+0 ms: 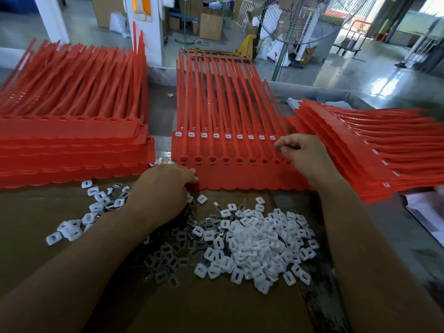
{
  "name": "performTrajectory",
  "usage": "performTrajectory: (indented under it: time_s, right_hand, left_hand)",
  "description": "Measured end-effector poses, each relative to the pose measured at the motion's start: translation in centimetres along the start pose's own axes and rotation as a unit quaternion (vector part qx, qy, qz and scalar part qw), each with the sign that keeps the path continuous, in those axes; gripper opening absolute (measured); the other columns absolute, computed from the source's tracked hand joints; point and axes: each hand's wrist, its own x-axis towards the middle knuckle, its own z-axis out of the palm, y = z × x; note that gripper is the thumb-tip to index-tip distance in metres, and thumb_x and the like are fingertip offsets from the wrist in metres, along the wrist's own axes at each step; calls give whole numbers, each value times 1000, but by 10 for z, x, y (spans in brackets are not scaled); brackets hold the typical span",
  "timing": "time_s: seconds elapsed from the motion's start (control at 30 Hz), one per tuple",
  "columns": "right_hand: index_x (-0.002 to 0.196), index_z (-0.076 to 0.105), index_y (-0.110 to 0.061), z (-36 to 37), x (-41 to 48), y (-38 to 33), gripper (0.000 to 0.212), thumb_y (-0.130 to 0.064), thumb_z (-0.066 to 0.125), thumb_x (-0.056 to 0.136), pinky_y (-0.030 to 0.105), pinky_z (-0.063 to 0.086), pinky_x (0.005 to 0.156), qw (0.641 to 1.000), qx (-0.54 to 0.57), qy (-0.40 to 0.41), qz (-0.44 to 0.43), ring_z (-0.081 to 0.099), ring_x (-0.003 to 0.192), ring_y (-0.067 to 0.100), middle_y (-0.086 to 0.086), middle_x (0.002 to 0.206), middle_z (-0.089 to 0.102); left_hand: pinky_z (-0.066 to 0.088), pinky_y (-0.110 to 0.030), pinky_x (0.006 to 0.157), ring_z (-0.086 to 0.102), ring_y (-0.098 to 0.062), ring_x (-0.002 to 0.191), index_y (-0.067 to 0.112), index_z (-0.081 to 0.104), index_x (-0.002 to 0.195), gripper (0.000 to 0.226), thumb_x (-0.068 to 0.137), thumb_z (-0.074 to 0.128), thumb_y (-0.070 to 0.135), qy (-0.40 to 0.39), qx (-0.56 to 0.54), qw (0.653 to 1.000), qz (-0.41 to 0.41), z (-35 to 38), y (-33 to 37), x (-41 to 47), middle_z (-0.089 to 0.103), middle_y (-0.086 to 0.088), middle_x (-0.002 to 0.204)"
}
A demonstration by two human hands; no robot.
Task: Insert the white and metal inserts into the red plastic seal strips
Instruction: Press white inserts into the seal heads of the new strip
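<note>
Nine white inserts (227, 136) sat in the red seal strips (230, 173) mid-table. My right hand (300, 152) pinched at the row's right end, presumably on a hidden insert. My left hand (163, 191) pressed the near edge, contents unclear. Next needed a square push home.

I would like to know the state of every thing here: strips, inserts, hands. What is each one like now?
Left strips: stacked, sockets empty.
Middle strips: far row filled white, near row mostly holds metal.
Right strips: stacked, sockets filled white.
White inserts: loose pile.
Metal inserts: loose pile.
Left hand: fingertips touch middle strips.
Right hand: fingers curled at row's right end.
</note>
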Motion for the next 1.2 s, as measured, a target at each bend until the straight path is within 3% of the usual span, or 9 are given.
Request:
performTrajectory:
  time_s: [0.17, 0.4, 0.53, 0.73, 0.87, 1.07, 1.2]
  right_hand:
    - [76, 64, -26, 0, 2, 10, 28, -1, 56, 86, 11, 35, 59, 998, -16, -34, 49, 51, 70, -4, -10, 79, 61]
    - [83, 68, -20, 2, 3, 15, 21, -2, 58, 85, -2, 35, 52, 996, -40, -62, 59, 51, 70, -6, -14, 74, 59]
    - [81, 69, -21, 2, 2, 15, 21, -3, 60, 85, 7, 34, 60, 995, -38, -66, 72, 53, 72, -5, -13, 75, 60]
    - [80, 68, -21, 3, 1, 15, 18, -4, 64, 81, 10, 32, 60, 994, -57, -47, 79, 48, 71, -3, -16, 75, 53]
    - [70, 62, -28, 7, 2, 15, 26, -4, 66, 79, 23, 39, 76, 994, -60, -28, 92, 52, 85, 8, -11, 80, 55]
    - [66, 61, -29, 8, 4, 17, 26, -6, 64, 78, 14, 32, 60, 994, -60, -10, 91, 48, 74, -1, -16, 76, 55]
    - [67, 62, -29, 9, 4, 15, 27, -5, 64, 79, 21, 37, 73, 995, -55, -10, 88, 52, 84, 6, -9, 84, 59]
  left_hand:
    - [18, -21, 105, 33, -5, 130, 26, 52, 126, 48, 86, 42, 3, -3, 1, 1000, -3, 0, 1, 1, 43, 14, 138]
    - [21, -22, 106, 33, -6, 131, 26, 51, 127, 49, 85, 42, 2, -5, 2, 1000, -2, 1, 2, 1, 43, 13, 138]
    - [20, -22, 106, 33, -6, 131, 26, 50, 128, 50, 85, 41, 2, -8, 8, 1000, -4, 0, 3, 0, 42, 13, 138]
    - [14, -17, 102, 27, -5, 133, 27, 44, 132, 51, 87, 41, 3, -36, 20, 999, -8, -3, 5, 2, 35, 15, 143]
    - [10, -14, 99, 26, -5, 133, 26, 43, 133, 51, 87, 41, 3, -49, 24, 999, -6, -4, 6, 2, 32, 14, 144]
    - [19, -23, 106, 30, -5, 132, 27, 48, 129, 49, 87, 41, 4, -24, 19, 999, -11, -3, 6, -1, 39, 15, 140]
    - [19, -22, 106, 31, -5, 131, 26, 50, 128, 48, 86, 42, 4, -19, 13, 1000, -10, -3, 4, 1, 41, 15, 139]
